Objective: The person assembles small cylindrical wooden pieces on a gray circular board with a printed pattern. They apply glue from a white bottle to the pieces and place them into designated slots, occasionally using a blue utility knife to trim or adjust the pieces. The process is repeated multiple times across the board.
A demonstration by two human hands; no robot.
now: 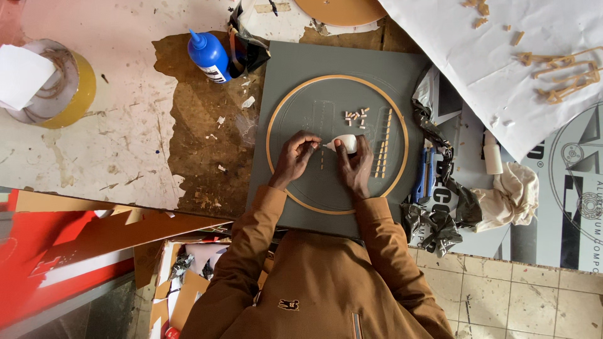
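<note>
The small white squeeze bottle [346, 144] lies on its side in your right hand [355, 168], near the middle of the grey board [282, 69] and inside the thin tan ring [270, 125] set on it; its long axis runs left to right, with the pointed tip toward your left hand [295, 157], so the two hands meet almost tip to tip. Your right fingers are curled shut around the bottle's body; your left thumb and fingers are pinched together just beside the tip, on something too small to make out. The right hand is the nearer to the bottle, the left just short of touching it. Just above the hands sits a loose cluster of small pale pieces [355, 117], and to the right of them a column of pale strips [384, 143] runs top to bottom inside the ring. Beyond the board's upper left corner a blue bottle with a pointed blue cap [208, 55] stands on the worn tabletop [125, 125]; far left is a big roll of tape [63, 85]. To the right lie blue-handled tools [425, 176], crumpled dark plastic [440, 220], a cream rag [512, 194] and a white sheet [502, 50] carrying tan cut-out shapes [562, 72], over a grey printed panel [571, 207] with round markings
</note>
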